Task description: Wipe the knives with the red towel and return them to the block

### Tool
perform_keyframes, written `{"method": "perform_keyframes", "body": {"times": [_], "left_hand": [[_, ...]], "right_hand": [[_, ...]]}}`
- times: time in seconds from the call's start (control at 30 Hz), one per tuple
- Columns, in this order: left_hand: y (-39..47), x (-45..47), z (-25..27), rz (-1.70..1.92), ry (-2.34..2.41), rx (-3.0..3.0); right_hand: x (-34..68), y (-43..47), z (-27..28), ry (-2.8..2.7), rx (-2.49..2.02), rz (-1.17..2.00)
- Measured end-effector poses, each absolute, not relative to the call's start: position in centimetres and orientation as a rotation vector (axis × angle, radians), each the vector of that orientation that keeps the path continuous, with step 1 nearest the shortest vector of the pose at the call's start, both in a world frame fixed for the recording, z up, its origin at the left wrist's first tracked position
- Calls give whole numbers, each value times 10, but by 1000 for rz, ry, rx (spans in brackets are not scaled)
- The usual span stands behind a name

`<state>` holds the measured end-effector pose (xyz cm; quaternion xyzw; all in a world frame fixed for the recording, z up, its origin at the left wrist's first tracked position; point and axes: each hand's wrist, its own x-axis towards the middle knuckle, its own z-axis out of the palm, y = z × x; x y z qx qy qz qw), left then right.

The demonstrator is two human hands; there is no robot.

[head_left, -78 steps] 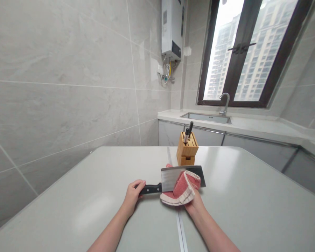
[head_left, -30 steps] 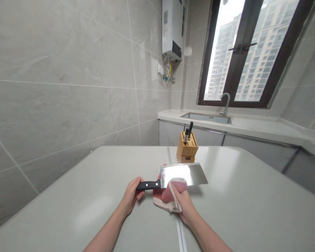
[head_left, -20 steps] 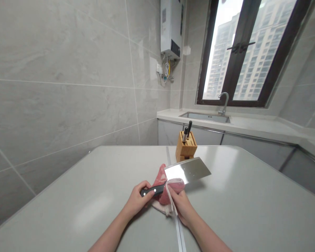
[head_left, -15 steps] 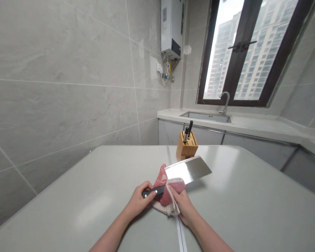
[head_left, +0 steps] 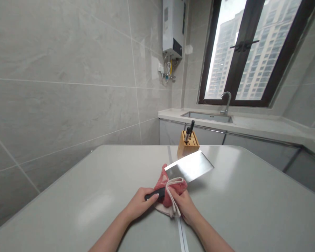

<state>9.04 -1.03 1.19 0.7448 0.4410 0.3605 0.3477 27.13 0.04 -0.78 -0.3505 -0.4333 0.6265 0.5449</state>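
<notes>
A cleaver [head_left: 191, 165] with a broad shiny blade and a black handle is held above the table, its blade pointing to the far right. My left hand [head_left: 143, 202] is closed around the handle, thumb on top. A pink and white cloth [head_left: 170, 192] is wrapped about the base of the blade and the front of the handle. My right hand [head_left: 185, 204] grips this cloth, pressing a fold of it against the cleaver; its fingertips are hidden under the cloth.
Behind the blade, a wooden knife block [head_left: 187, 145] with black-handled tools stands on the white table [head_left: 81, 196]. Farther back are a counter with a sink [head_left: 207, 116], a faucet [head_left: 227, 101], a window and a wall-mounted water heater [head_left: 172, 29].
The blade has tilted, its far end rising slightly, and its reflection has shifted. My left hand has turned a little on the handle. Both hands keep their hold.
</notes>
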Motion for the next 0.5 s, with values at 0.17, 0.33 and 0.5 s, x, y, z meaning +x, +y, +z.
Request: {"method": "perform_keyframes", "body": {"times": [0.17, 0.33, 0.5], "left_hand": [[-15, 98, 18, 926, 1041, 1932], [-14, 99, 15, 911, 1046, 1891], [-14, 98, 10, 859, 1045, 1947]], "right_hand": [[269, -2, -5, -1138, -854, 1458], [267, -5, -2, -1167, -847, 1382], [265, -8, 4, -1200, -838, 1334]]}}
